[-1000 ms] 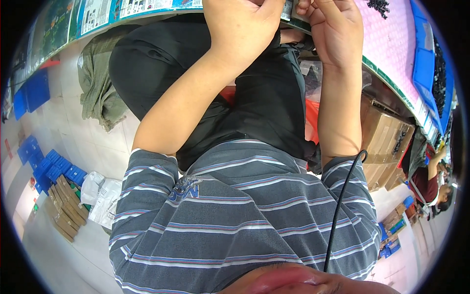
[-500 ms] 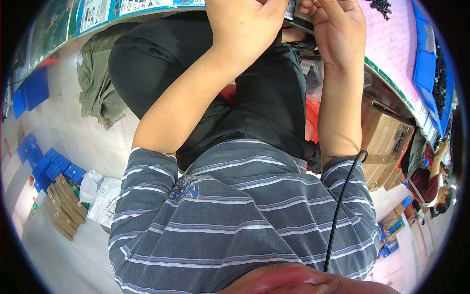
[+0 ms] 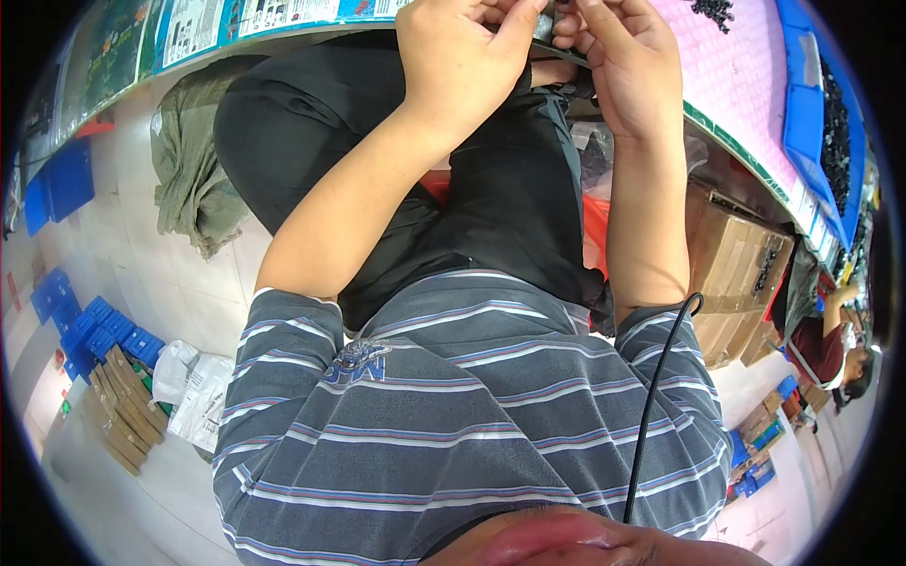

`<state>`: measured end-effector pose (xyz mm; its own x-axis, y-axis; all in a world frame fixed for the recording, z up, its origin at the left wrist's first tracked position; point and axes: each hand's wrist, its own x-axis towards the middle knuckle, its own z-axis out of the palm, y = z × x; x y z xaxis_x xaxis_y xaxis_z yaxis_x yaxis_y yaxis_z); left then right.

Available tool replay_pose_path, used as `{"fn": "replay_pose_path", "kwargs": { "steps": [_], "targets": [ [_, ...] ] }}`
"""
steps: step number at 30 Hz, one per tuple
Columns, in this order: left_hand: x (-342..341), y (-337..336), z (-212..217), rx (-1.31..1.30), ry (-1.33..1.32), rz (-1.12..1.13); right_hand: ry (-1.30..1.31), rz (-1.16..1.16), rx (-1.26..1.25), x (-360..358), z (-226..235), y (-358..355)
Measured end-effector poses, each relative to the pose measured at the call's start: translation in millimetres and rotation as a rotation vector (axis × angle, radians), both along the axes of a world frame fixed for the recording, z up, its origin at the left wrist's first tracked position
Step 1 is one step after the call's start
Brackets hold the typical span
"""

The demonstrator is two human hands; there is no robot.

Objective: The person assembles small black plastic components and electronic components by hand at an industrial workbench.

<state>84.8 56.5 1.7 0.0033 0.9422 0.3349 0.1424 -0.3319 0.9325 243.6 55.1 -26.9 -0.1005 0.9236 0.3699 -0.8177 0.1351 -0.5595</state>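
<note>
At the top edge of the view, over the front of the table, my left hand (image 3: 464, 58) is closed, thumb and fingers pinched together. My right hand (image 3: 630, 68) is close by on its right, also closed in a pinch with its fingers curled. The fingertips of both hands nearly meet. Something small and dark seems to sit between them, too small and too cut off by the frame edge to name. A small heap of black parts (image 3: 714, 13) lies right of my right hand on a pink mat (image 3: 731, 85).
A blue tray (image 3: 796, 113) with many small black pieces (image 3: 836, 141) stands at the table's right. Below are a cardboard box (image 3: 731, 274) and my legs. Blue bins (image 3: 99, 325), flattened cardboard (image 3: 123, 406) and a sack (image 3: 193, 160) lie leftward. Another person (image 3: 819, 344) is far right.
Both hands have shifted slightly; the right hand has moved left and its fingertips are closer to the left hand's. The whole view has also shifted a little.
</note>
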Motion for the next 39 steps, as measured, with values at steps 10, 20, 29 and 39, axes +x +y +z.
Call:
{"fn": "replay_pose_path", "kwargs": {
  "steps": [10,20,29,39],
  "targets": [
    [-12,-11,-3,-0.038,-0.052,-0.181,-0.656,-0.342,-0.455,-1,23,-42],
    [-37,-3,-33,-0.076,-0.135,-0.266,-0.182,-0.927,-0.419,177,111,-49],
    [-49,6,-24,-0.02,-0.079,-0.178,-1.55,-1.218,-0.386,164,29,8],
    [-76,63,-15,-0.172,0.152,-0.027,-2.018,-1.275,-0.161,141,15,11]
  ]
}}
